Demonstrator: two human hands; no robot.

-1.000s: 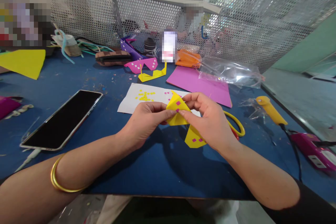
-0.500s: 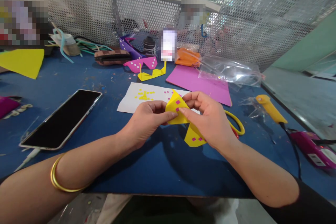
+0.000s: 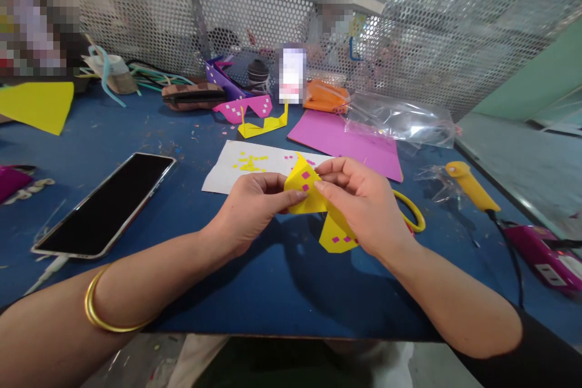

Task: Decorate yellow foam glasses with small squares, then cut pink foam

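**Yellow paper pinched over the blue bench**

Both hands meet over the middle of the blue table top (image 3: 273,291). The left hand (image 3: 248,209) pinches the folded yellow paper piece (image 3: 302,194) between thumb and forefinger, and the right hand (image 3: 364,206) nips its other side, fingers curled. The piece, dotted with small pink squares, is held just above the table, in front of the white paper sheet (image 3: 227,170); a lower flap hangs under the right hand.

The near table edge runs beneath both forearms, and bare blue surface lies between it and the hands. The black smartphone (image 3: 107,203) lies well apart on the left, with open table between. The yellow-handled scissors (image 3: 411,215) sit just behind the right hand (partly hidden by it). Further right a yellow-handled corded tool (image 3: 470,185) lies near the table's right edge. The perforated metal screen (image 3: 136,6) closes off the back, with a pink paper sheet (image 3: 336,139) and a clear plastic bag (image 3: 400,121) before it.

The label on the small bottle (image 3: 291,76) at the back is blurred and unreadable.
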